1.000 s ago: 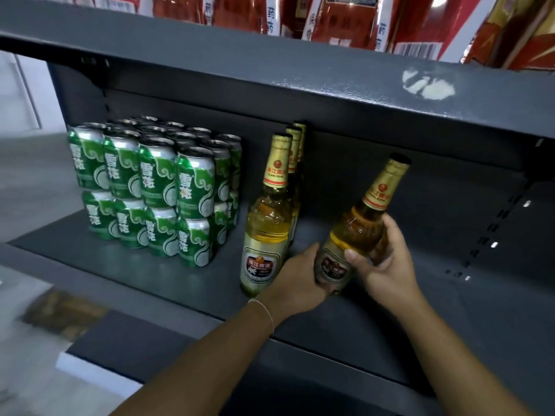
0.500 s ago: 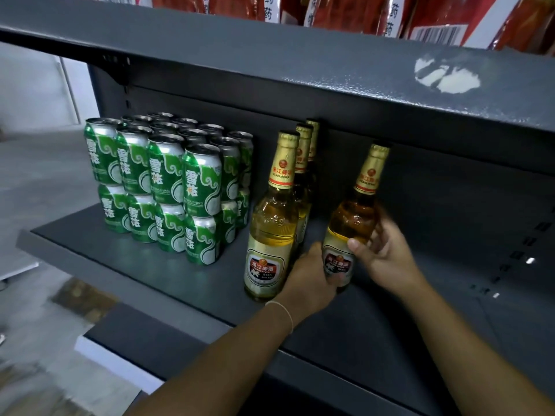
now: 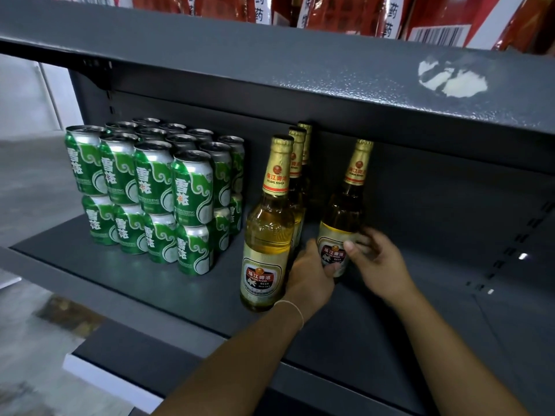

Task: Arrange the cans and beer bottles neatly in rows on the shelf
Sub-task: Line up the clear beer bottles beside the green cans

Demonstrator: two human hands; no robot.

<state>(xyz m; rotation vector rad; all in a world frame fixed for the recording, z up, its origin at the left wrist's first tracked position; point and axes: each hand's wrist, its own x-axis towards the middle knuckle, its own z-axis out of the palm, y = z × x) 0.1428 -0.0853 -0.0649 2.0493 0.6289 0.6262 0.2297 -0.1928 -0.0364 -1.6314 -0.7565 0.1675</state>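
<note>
A golden beer bottle [image 3: 345, 205] stands upright on the grey shelf [image 3: 120, 265], right of a row of three like bottles whose front one [image 3: 267, 229] is nearest me. My left hand [image 3: 309, 274] grips the bottle's lower body from the left. My right hand [image 3: 378, 259] holds its right side, thumb across the label. Green cans [image 3: 156, 187] are stacked two high in rows at the shelf's left.
The upper shelf [image 3: 300, 76] hangs low over the bottle tops and carries red packages [image 3: 345, 13]. The shelf's back panel is dark behind the bottles. Bare shelf surface stretches to the right of my hands. The floor [image 3: 27, 187] lies at the left.
The bottle was tilted right in both hands; now it stands upright on the shelf, further back and closer to the bottle row. The view has moved closer.
</note>
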